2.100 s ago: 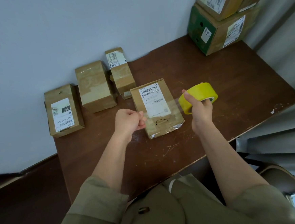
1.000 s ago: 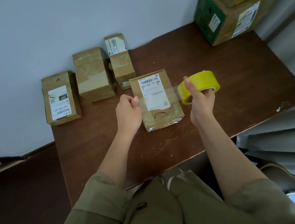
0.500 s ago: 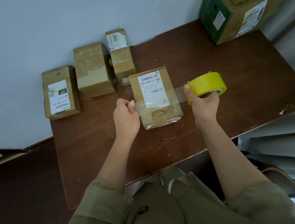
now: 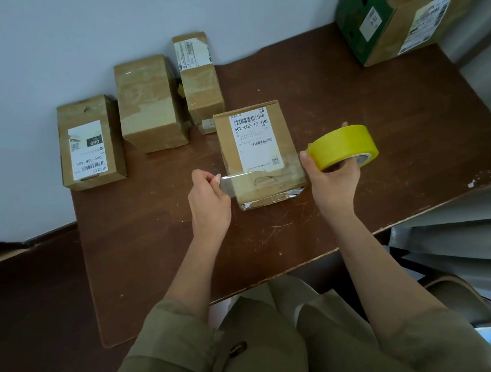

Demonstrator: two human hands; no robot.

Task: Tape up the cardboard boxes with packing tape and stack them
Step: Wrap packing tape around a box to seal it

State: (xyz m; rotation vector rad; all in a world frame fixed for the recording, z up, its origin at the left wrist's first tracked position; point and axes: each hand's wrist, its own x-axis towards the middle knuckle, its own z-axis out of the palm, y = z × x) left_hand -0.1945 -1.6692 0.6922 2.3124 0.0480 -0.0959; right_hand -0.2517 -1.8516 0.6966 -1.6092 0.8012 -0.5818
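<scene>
1. The right hand [image 4: 330, 182] has its grip curled round the yellow tape roll [image 4: 342, 146], thumb on the near face and fingertips showing over the far edge; the roll is held above the table [image 4: 348, 95], just right of the labelled box [image 4: 261, 155].
2. The left hand [image 4: 209, 202] has its grip pinched on the free end of the clear tape strip [image 4: 262, 178], thumb and forefinger closed on it just left of the box.
3. The strip stretches from the pinch across the near part of the box's top to the roll; whether it touches the cardboard cannot be told.
4. The labelled box lies flat near the middle of the table, its near end crumpled with shiny tape.
5. Three more boxes stand along the wall [image 4: 50, 39]: a box with a white label [image 4: 89, 142] at left; a plain box [image 4: 149, 102] beside it; a narrow box [image 4: 200, 80] next.
6. A stack of larger boxes [image 4: 395, 18] sits at the far right corner.
</scene>
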